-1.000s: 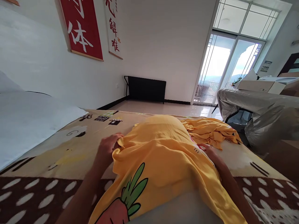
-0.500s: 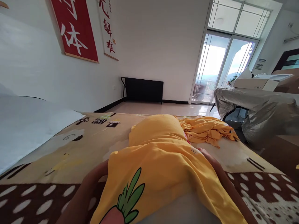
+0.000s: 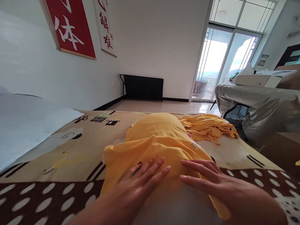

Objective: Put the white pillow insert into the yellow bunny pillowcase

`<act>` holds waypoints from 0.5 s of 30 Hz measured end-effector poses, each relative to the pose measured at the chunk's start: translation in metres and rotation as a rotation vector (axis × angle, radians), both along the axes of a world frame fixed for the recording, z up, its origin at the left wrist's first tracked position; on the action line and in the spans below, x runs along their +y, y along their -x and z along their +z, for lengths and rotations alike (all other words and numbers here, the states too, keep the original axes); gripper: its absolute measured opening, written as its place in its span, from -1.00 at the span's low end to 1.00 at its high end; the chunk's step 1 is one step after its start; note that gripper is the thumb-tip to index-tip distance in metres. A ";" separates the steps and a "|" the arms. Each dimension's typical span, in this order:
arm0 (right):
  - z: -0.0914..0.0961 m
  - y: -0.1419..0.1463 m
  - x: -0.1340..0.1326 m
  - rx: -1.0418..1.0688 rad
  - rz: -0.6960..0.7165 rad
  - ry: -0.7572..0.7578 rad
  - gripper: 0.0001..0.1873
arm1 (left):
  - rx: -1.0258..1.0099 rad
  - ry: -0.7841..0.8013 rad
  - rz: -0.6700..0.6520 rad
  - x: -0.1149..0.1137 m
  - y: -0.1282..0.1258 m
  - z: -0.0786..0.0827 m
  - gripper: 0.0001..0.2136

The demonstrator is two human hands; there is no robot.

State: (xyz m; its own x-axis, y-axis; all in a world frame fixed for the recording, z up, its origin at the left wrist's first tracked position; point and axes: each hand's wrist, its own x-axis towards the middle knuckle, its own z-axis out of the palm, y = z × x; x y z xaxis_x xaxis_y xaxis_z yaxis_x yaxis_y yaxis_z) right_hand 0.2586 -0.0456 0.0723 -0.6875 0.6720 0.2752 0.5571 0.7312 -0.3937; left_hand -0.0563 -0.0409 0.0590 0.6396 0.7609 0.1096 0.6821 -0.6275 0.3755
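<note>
A pillow in a yellow pillowcase [image 3: 154, 134] lies lengthwise on a patterned blanket [image 3: 70, 153] in front of me. My left hand [image 3: 142, 178] rests flat on the near part of the pillowcase, fingers spread. My right hand [image 3: 206, 178] lies beside it, also flat and open on the yellow cloth. Neither hand holds anything. A crumpled yellow cloth [image 3: 208, 126] lies beyond the pillow to the right.
A white sheet or pillow [image 3: 25, 122] lies at the left. A black low stand [image 3: 142, 87] is against the far wall. Grey-covered furniture [image 3: 257, 106] with white boxes [image 3: 260, 79] stands at the right, near a glass balcony door [image 3: 220, 62].
Both hands came from the pillow's sides, under the pillowcase edges, to lie flat on top of it. The carrot print is now hidden under my hands.
</note>
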 end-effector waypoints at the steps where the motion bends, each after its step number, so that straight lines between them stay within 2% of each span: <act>1: -0.003 0.008 -0.004 -0.066 -0.038 -0.044 -0.14 | 0.055 -0.003 -0.016 0.001 -0.014 -0.007 0.03; 4: -0.016 0.017 0.009 -0.157 -0.166 -0.128 0.00 | 0.109 -0.014 0.023 0.017 -0.029 -0.018 -0.01; 7: -0.025 -0.001 0.031 -0.173 -0.302 -0.130 -0.02 | 0.099 -0.015 0.159 0.031 -0.009 -0.010 -0.15; 9: -0.027 -0.019 0.041 -0.182 -0.486 -0.125 -0.13 | 0.082 -0.009 0.350 0.033 0.016 0.003 -0.41; 11: -0.026 -0.037 0.046 -0.169 -0.666 -0.121 -0.32 | 0.047 0.019 0.539 0.031 0.042 0.017 -0.67; 13: -0.022 -0.049 0.049 -0.102 -0.781 -0.142 -0.51 | -0.073 -0.038 0.669 0.025 0.064 0.026 -0.67; 15: -0.019 -0.056 0.052 -0.007 -0.870 -0.211 -0.62 | -0.274 -0.214 0.774 0.020 0.078 0.030 -0.70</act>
State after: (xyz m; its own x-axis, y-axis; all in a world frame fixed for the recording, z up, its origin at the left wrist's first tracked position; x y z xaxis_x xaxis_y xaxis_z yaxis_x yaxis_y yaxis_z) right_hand 0.3147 0.0067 0.0531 0.0396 0.8921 0.4500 0.9500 0.1059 -0.2936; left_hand -0.1345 -0.0208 0.0894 -0.1233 0.9183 0.3762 0.8507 -0.0974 0.5165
